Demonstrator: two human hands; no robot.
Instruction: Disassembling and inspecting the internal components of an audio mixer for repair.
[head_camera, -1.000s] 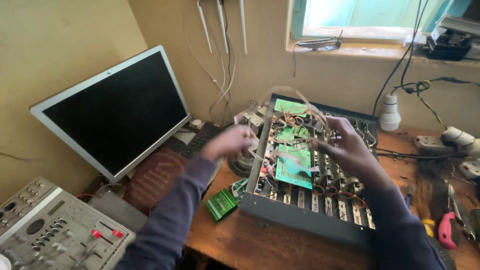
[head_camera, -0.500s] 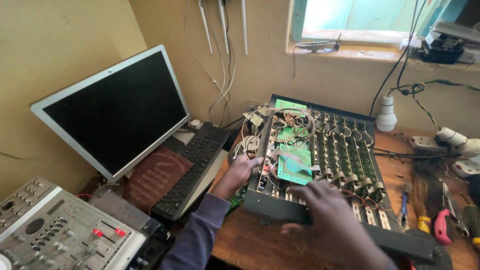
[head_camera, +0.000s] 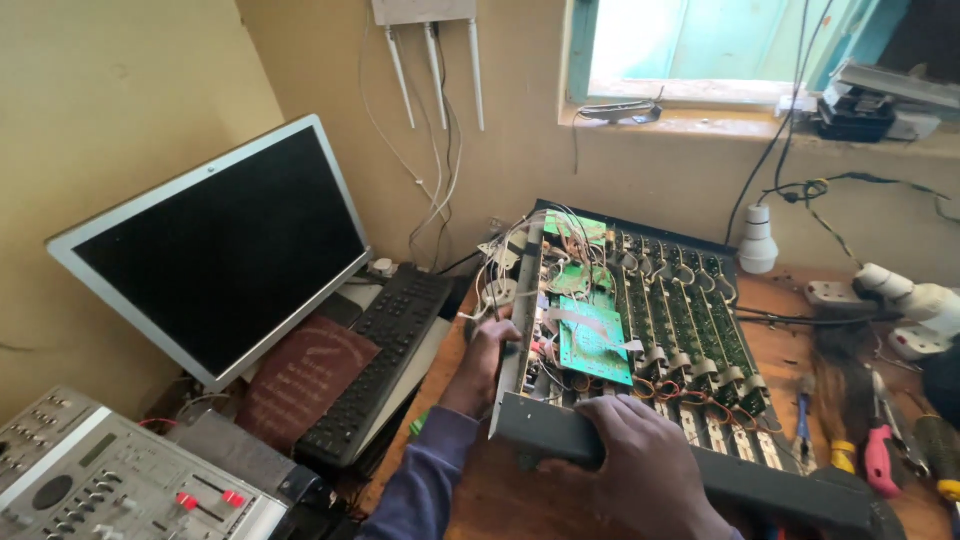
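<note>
- Grey metal chassis of the opened audio mixer (head_camera: 640, 440), with green circuit boards and wire bundles exposed on top, sits on the brown wooden counter (head_camera: 790, 320), below the window sill and just right of the black keyboard (head_camera: 385, 350).
- Right hand (head_camera: 640, 475): fingers wrapped over the near front rail of the chassis, gripping it.
- Left hand (head_camera: 485, 365): placed at the left side wall of the chassis, beside the loose white wires (head_camera: 500, 275); fingers curl around the edge, apparently gripping, though the fingertips are hidden.
- Judgement: the chassis is being steadied or repositioned. Hold by the metal frame only; keep fingers off the green boards (head_camera: 590, 340) and the row of capacitors.
- Keep the white wires at the left of the chassis clear of the left palm, since they could snag or pull.
- Move the chassis level and slowly; the screwdrivers and pliers (head_camera: 885, 440) lie just right of the chassis, and the white lamp bulb (head_camera: 757, 240) stands behind it.
</note>
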